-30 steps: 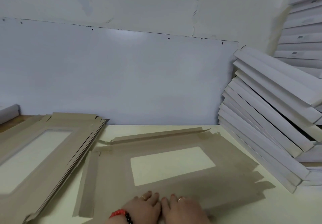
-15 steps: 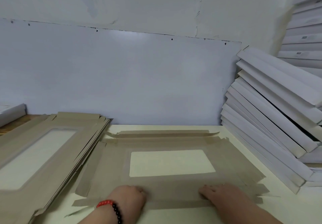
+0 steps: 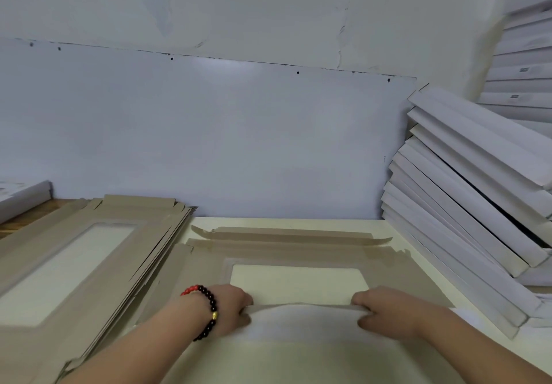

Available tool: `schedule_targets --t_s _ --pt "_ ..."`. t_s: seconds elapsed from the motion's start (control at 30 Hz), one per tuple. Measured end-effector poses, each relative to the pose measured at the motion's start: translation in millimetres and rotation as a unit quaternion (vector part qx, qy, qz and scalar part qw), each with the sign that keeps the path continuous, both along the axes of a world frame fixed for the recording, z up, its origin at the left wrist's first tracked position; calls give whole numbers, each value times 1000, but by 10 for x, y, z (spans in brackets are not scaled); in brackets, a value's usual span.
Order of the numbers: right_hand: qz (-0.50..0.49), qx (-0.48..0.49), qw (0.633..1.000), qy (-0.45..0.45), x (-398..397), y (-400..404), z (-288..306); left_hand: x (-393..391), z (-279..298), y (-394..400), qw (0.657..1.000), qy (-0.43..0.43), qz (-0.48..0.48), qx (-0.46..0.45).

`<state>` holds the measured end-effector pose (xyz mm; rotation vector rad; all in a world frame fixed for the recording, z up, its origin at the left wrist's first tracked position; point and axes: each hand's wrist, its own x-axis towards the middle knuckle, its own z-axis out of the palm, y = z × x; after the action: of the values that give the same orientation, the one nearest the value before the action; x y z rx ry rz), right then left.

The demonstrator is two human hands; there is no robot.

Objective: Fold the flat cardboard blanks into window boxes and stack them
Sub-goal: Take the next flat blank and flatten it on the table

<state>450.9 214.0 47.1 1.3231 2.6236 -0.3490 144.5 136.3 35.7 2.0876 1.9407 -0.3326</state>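
The cardboard blank lies flat on the table straight ahead, long axis running left to right; the left hand and right hand, equally near, each pinch its raised near flap; the fold goes away from the body.

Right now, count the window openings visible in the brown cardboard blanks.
2. One in the blank being folded, partly covered by its raised near flap; one in the top blank of the pile at left. Blanks underneath hide theirs.
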Motion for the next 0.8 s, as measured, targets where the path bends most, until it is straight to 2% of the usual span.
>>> schedule_targets --t_s 0.2,0.3,0.4,0.5,0.6,0.7,0.8 --pt "-32 43 998 11 -54 125 -191 51 -58 57 997 25 43 52" --pt "-43 72 996 21 -144 171 -399 110 -176 76 991 62 9 120" --pt "-77 76 993 42 -259 156 -612 158 -379 93 986 46 -22 157" --pt "-104 100 988 58 -435 62 -771 255 -570 94 985 15 -14 169" --pt "-134 127 979 84 -776 -77 -851 469 -734 126 984 -19 47 172" --pt "-158 99 976 112 -1161 -204 -890 669 -799 198 981 -37 98 161" --pt "-111 97 985 87 -1235 -218 -926 676 -834 234 984 -30 96 147"
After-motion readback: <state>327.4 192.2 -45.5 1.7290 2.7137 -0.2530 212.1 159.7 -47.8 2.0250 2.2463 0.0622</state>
